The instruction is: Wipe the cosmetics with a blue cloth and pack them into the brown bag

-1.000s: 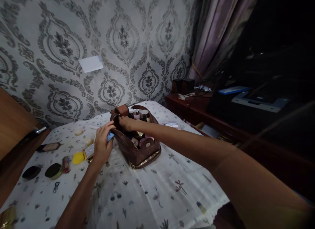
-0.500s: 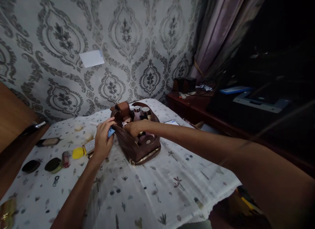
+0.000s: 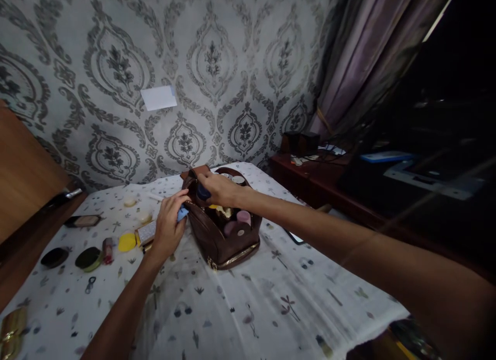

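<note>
A brown leather-look bag (image 3: 203,236) stands unzipped on the patterned white cloth, with cosmetic containers inside, among them a pink-capped one (image 3: 244,217). My left hand (image 3: 169,223) is closed on the bag's left rim, its fingertips over the edge. Something light blue (image 3: 182,212) shows beside those fingers; its kind is unclear. Over the bag's opening, my right hand (image 3: 219,188) grips a dark blue rounded item (image 3: 202,192) that is partly hidden by the fingers. The palm side of both hands is out of sight.
Left of the bag lie a yellow round item (image 3: 127,241), a glittery box (image 3: 146,233), a small red bottle (image 3: 108,250), a green-rimmed round case (image 3: 88,259) and a gold item (image 3: 13,331). A phone (image 3: 294,236) lies to the right, partly under my forearm.
My right hand has risen from deep inside the bag to its opening, and a dark blue item now shows in its fingers. My left hand stays at the rim. The view has shifted slightly.
</note>
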`<state>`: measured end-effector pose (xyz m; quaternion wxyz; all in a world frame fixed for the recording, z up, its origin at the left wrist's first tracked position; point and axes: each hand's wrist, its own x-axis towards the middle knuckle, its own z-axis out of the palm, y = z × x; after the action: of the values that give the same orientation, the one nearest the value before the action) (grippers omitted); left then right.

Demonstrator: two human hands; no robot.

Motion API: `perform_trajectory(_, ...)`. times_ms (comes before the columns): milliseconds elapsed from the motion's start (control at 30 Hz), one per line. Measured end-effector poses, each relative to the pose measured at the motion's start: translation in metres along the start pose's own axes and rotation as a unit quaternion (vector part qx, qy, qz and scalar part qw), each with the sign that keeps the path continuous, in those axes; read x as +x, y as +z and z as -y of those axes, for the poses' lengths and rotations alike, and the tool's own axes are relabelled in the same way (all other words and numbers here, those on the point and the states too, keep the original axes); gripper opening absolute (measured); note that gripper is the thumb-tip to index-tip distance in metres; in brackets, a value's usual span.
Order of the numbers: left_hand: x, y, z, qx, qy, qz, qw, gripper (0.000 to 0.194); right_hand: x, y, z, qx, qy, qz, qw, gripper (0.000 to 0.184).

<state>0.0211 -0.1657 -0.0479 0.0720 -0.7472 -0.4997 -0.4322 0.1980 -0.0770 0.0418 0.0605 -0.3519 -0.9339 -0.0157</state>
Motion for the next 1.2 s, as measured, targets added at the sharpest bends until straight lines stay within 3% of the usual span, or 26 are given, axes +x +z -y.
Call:
perform_trajectory(200, 0.000, 0.001, -0.001, 0.004, 0.016, -0.014, 1.000, 0.042, 0.024, 0.002, 0.004, -0.105, 0.021, -0.021, 0.994, 0.044)
perform_trajectory(400, 0.000, 0.002, -0.001, 0.003, 0.011, -0.016, 1.000, 0.045, 0.045, 0.014, 0.000, -0.131, 0.021, 0.008, 0.991, 0.029)
perform_trajectory(633, 0.001, 0.001, 0.000, 0.004, 0.016, -0.012, 1.000, 0.044, 0.048, 0.025, -0.002, -0.132, 0.018, 0.010, 0.991, 0.026)
perform_trajectory(900, 0.000, 0.002, 0.001, 0.005, 0.015, -0.006, 1.000, 0.042, 0.037, 0.012, -0.009, -0.119, -0.027, 0.002, 0.993, 0.037)
perform_trajectory(1033, 0.000, 0.002, 0.000, 0.008, 0.010, -0.003, 1.000, 0.040, 0.023, 0.014, -0.005, -0.081, -0.087, 0.082, 0.989, 0.031)
perform_trajectory(1100, 0.000, 0.002, -0.001, 0.009, 0.007, -0.004, 1.000, 0.041, 0.019, 0.021, 0.000, -0.065, -0.081, 0.123, 0.987, 0.030)
perform_trajectory(1200, -0.001, 0.002, -0.001, 0.007, 0.009, -0.008, 1.000, 0.040, 0.017, 0.034, 0.006, -0.063, -0.061, 0.129, 0.988, 0.026)
